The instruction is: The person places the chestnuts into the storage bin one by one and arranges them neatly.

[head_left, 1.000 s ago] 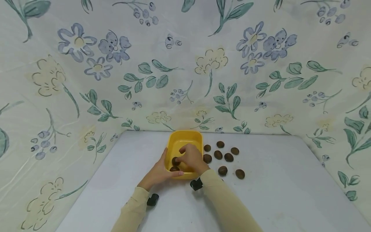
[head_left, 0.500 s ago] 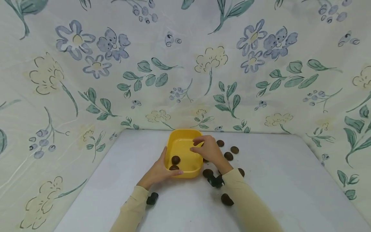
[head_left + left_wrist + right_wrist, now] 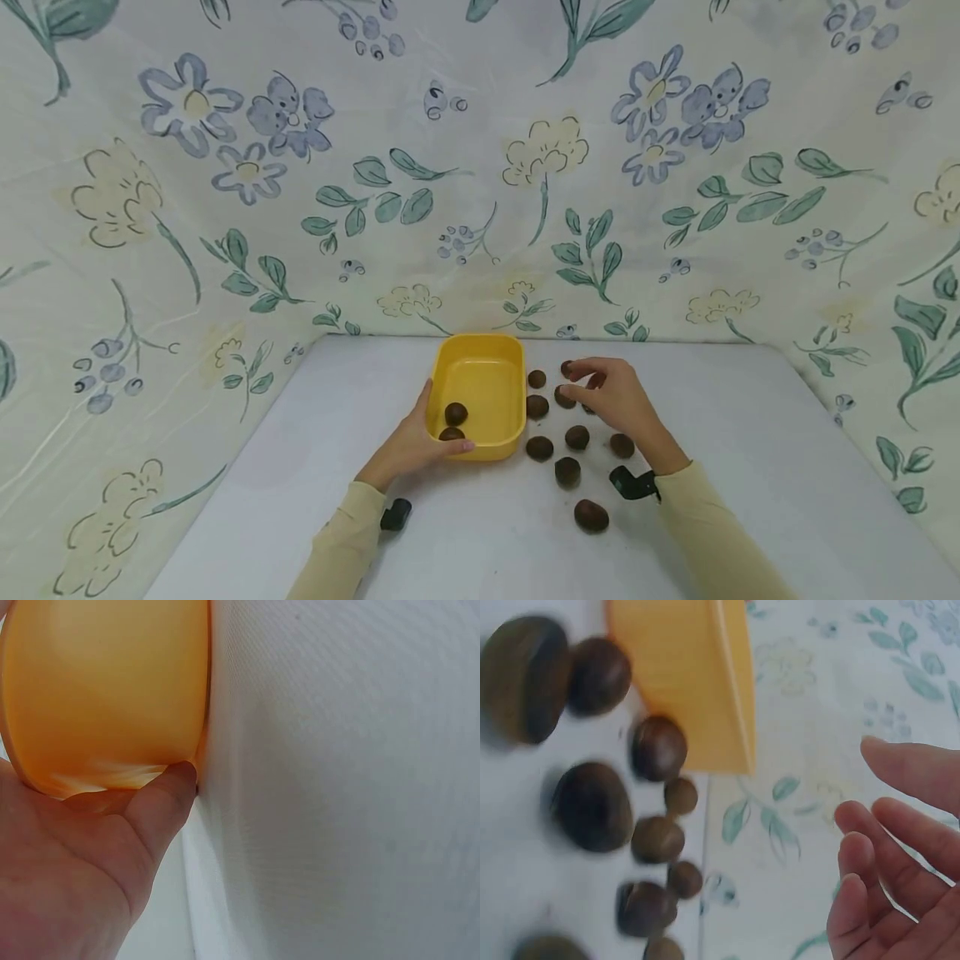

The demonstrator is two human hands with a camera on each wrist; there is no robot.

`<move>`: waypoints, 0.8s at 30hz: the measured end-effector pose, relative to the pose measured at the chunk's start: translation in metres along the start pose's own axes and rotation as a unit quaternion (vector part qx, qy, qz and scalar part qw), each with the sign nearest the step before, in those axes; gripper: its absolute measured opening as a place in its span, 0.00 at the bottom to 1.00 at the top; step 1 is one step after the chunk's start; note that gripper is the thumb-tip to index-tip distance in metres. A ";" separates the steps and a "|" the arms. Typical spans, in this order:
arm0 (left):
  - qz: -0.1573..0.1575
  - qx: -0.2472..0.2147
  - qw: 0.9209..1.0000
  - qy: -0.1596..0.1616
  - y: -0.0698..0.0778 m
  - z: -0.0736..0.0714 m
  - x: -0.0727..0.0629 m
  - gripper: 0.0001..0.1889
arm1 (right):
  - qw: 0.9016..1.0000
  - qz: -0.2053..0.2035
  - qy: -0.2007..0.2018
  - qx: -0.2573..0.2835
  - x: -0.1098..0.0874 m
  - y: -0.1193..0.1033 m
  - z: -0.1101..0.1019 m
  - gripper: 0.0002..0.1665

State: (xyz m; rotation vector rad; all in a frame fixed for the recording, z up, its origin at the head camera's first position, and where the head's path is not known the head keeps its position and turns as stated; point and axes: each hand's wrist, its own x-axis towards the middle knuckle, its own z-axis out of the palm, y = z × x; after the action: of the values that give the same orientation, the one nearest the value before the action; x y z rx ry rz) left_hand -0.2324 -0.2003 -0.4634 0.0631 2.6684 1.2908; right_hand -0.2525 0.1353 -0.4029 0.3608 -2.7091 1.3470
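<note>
A yellow plastic box [image 3: 480, 392] sits toward the back of the white table, with two chestnuts [image 3: 455, 414] in its near left corner. My left hand [image 3: 405, 450] grips that corner, thumb along the near side and fingers on the left side; the left wrist view shows the thumb [image 3: 161, 806] low against the box wall. To the right of the box, my right hand [image 3: 618, 404] hovers over loose chestnuts [image 3: 537, 407]. In the right wrist view its fingers [image 3: 900, 825] are loosely bent and apart, with nothing between them.
Several more chestnuts lie scattered right of the box, the nearest a large chestnut [image 3: 592, 517]. A white table [image 3: 450, 533] bears everything. A floral sheet [image 3: 480, 208] rises behind it and at the sides. Black wrist cameras [image 3: 633, 483] sit under both wrists.
My right hand has left the inside of the box and moved right, over the loose chestnuts, letting go of a chestnut in the box. The left hand keeps its place.
</note>
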 end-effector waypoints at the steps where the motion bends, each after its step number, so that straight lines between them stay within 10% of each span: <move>1: 0.001 -0.001 1.000 -0.001 0.000 0.000 0.000 0.74 | 1.000 0.001 0.002 -0.001 -0.003 0.004 -0.004 0.22; 24: 0.002 -0.008 1.000 -0.006 -0.002 -0.001 -0.001 0.74 | 0.999 0.027 0.003 -0.045 -0.041 0.071 -0.031 0.23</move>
State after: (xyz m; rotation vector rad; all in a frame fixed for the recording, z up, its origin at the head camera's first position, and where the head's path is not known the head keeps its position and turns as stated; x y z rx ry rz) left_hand -0.2317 -0.2026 -0.4645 0.0731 2.6497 1.3085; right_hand -0.2310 0.2086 -0.4470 0.2786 -2.7822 1.2316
